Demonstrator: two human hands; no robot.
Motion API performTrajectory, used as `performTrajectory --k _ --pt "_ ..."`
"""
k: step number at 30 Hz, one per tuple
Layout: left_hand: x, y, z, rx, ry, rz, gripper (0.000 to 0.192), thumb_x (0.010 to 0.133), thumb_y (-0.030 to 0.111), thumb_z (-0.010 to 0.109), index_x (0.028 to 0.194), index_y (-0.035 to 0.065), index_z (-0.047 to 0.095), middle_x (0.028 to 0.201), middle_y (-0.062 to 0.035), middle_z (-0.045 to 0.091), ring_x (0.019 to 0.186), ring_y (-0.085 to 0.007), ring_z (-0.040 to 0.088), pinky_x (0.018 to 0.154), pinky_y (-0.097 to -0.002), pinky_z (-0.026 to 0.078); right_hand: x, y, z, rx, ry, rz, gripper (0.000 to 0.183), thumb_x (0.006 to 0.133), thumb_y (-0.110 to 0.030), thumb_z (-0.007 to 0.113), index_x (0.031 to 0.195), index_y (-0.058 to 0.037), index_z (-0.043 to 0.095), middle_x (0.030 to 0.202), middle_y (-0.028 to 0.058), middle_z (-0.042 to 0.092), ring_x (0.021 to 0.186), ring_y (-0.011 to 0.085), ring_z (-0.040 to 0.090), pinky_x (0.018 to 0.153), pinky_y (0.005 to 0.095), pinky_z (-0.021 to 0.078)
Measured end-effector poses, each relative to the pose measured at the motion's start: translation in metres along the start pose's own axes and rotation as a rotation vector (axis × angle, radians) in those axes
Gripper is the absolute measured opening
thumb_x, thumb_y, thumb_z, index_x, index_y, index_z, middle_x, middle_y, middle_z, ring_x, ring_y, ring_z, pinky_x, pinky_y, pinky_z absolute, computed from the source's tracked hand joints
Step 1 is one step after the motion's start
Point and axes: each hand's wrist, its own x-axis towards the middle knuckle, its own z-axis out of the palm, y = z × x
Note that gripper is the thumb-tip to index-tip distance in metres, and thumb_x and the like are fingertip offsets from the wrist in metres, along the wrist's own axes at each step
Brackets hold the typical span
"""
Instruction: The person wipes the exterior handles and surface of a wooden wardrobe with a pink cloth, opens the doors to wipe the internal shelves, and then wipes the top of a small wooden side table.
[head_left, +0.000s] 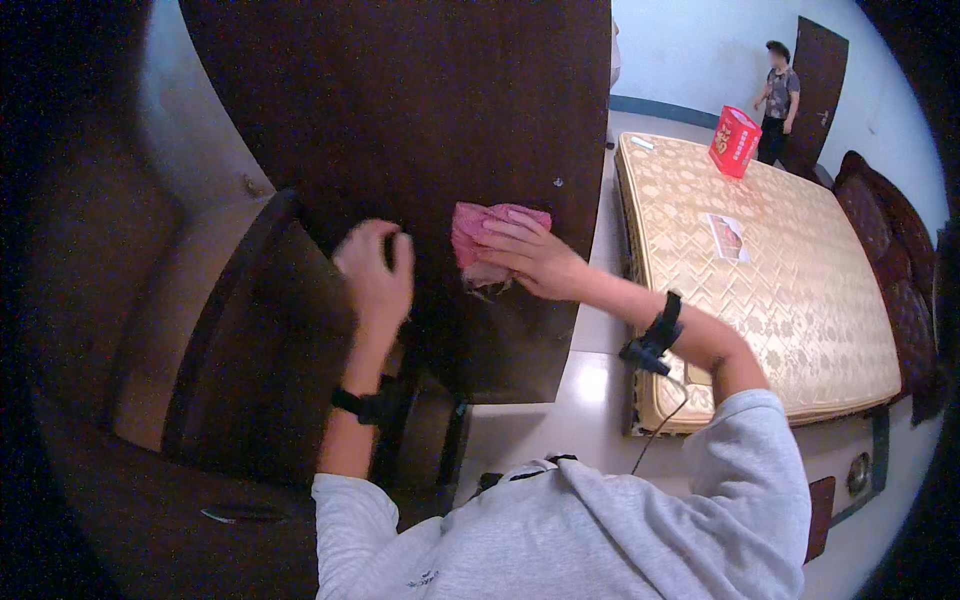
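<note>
My right hand (536, 259) presses a pink cloth (469, 225) flat against a dark brown wooden door panel (420, 105), which looks like a wardrobe door. The fingers spread over the cloth, and its lower edge hangs crumpled. To the left, my left hand (375, 259) is raised in front of the panel's inner side, blurred. Its fingers are curled with a gap between them and the thumb, and nothing shows in it. A small metal fitting (557, 182) sits near the panel's right edge. Black straps with small devices circle both wrists.
Dark wooden compartments (262, 345) and a panel with a handle (244, 515) stand at left. On the right is a bed with a bare patterned mattress (787, 315), bearing a red bag (735, 142) and a printed sheet (727, 237). A person (781, 94) stands by a door (817, 82).
</note>
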Motion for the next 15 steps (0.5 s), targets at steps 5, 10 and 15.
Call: performTrajectory --k 5,10,15 --pt "-0.052 0.037 0.053 -1.1 -0.41 -0.654 0.056 0.088 0.049 0.041 0.113 -0.0005 0.045 0.105 -0.0135 0.053 0.094 -0.0203 0.052 0.083 -0.0347 0.04 0.013 -0.05 0.025 0.729 0.352 0.425 0.061 0.064 0.002 0.048 0.124 -0.0053 0.036 0.13 0.015 0.037 0.126 0.0333 0.027 0.106 0.0416 0.0146" --pt "-0.048 0.051 0.039 -1.01 -0.582 -0.751 0.051 0.087 0.041 0.047 0.118 0.0003 0.044 0.116 -0.0128 0.048 0.106 -0.0207 0.046 0.091 -0.0332 0.036 0.002 -0.079 -0.006 0.02 0.274 0.474 0.059 0.071 -0.009 0.05 0.127 -0.0037 0.032 0.133 0.0203 0.03 0.123 0.036 0.027 0.102 0.0451 0.0197" --pt "0.026 0.103 0.013 -0.504 0.29 0.402 0.039 0.083 0.022 0.052 0.12 0.0121 0.049 0.126 -0.0148 0.044 0.117 -0.0295 0.041 0.099 -0.0419 0.029 -0.039 -0.059 -0.003 -0.123 0.963 0.647 0.043 0.08 -0.009 0.047 0.121 -0.0001 0.036 0.134 0.0205 0.027 0.123 0.0349 0.026 0.102 0.0447 0.0173"
